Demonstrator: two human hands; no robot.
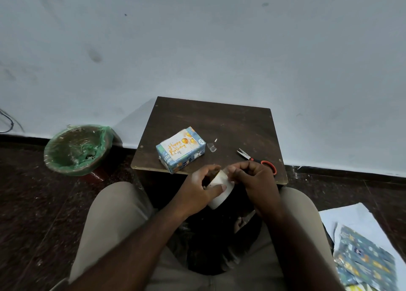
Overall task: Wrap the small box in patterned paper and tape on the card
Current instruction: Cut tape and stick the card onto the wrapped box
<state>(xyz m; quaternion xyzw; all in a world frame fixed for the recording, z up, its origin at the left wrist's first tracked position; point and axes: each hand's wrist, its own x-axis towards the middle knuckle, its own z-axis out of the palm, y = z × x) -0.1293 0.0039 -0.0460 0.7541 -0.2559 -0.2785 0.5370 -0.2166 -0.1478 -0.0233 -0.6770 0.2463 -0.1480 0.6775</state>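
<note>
— From the head camera, what's there, counted?

— One wrapped box [186,161] in blue patterned paper. It lies on the small table [219,119], left of the middle, turned at an angle. One card [178,148] reading "Happy Birthday" lies flat on its top face.

— And the hands?

— Two, both on one tape roll [221,186], held over the table's near edge above the lap. The left hand [197,188] grasps the roll with its thumb laid across the outer band. The right hand [252,179] has curled fingers and pinches at the roll's upper rim.

— Anything else on the table?

— One pair of scissors [257,158] with red-and-black handles, blades open, near the right edge. One clear tape scrap [212,147] lies just right of the box.

— The surface and the room?

— The tabletop is dark, scuffed wood against a pale wall [197,49], and the floor [33,203] is dark. One bin [77,150] with a green liner stands to the left. One sheet of patterned paper [364,262] lies on a white sheet [351,216] at lower right.
</note>
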